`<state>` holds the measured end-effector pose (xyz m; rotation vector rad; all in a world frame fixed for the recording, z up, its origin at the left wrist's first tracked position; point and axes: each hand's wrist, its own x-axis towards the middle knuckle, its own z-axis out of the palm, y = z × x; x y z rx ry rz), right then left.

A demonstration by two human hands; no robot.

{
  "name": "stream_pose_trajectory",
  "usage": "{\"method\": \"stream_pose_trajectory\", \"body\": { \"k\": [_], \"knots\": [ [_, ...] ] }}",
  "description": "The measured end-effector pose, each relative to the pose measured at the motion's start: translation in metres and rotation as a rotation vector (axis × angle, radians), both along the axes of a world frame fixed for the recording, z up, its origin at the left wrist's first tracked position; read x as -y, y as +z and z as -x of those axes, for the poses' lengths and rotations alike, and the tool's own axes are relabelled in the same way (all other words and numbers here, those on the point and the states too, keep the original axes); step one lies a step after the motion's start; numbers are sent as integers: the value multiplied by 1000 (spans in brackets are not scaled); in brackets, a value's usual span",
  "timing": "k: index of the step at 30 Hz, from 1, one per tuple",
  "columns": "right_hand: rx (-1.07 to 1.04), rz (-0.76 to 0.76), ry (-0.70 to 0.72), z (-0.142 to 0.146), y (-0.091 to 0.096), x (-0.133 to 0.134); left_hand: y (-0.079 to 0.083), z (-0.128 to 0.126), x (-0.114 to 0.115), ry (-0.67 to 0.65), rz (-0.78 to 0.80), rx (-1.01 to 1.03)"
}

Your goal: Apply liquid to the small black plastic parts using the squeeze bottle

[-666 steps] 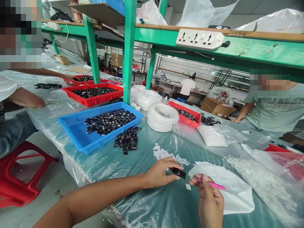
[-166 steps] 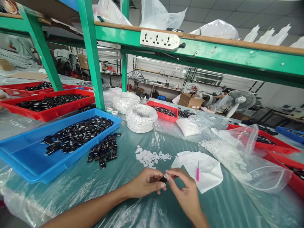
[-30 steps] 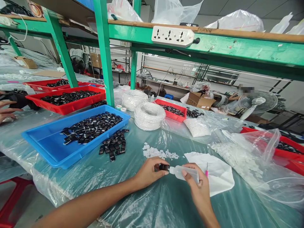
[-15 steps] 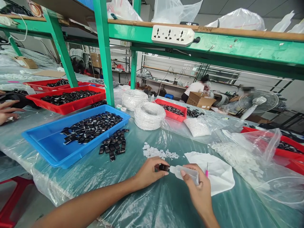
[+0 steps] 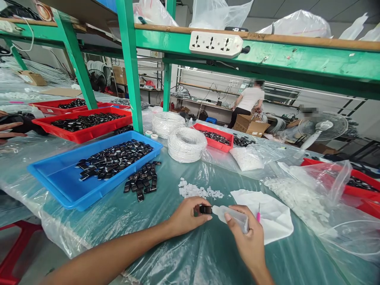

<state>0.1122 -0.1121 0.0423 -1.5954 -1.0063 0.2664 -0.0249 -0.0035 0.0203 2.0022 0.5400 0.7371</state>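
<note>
Between the thumb and fingers of my left hand (image 5: 190, 215) is a small glossy black plastic part (image 5: 205, 209). My right hand (image 5: 247, 233) grips a translucent squeeze bottle (image 5: 233, 217), tilted with its nozzle pointing left at the black part's end. Whether the tip touches the part or enters it, I cannot tell. Small white plastic pieces (image 5: 192, 189) lie in a loose pile just beyond my left hand. Behind my right hand a white sheet (image 5: 276, 221) lies flat, with a thin pink-handled tool (image 5: 258, 213) on it.
A blue tray (image 5: 56, 186) of black parts stands left, with a loose heap (image 5: 142, 180) beside it. White wire coils (image 5: 187, 144) and a red tray (image 5: 230, 147) lie farther back. Right is a plastic bag of white pieces (image 5: 299, 198). A green shelf post (image 5: 130, 67) rises behind the blue tray.
My hands, the bottle and the black part have hardly moved. A person in the background has straightened up, and another person's hand at the far left has shifted.
</note>
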Motion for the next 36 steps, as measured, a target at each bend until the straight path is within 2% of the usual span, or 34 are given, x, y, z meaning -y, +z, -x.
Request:
{"method": "stream_pose_trajectory", "body": {
  "k": [17, 23, 32, 36],
  "knots": [
    [16, 35, 22, -3, -1, 0, 3, 3, 2, -28, -56, -83],
    [-30, 45, 60, -1, -1, -2, -2, 2, 0, -20, -78, -122],
    [116, 27, 34, -4, -5, 1, 1, 4, -1, 5, -80, -122],
    [8, 46, 55, -4, -4, 0, 5, 3, 1, 13, -65, -120]
  ]
}}
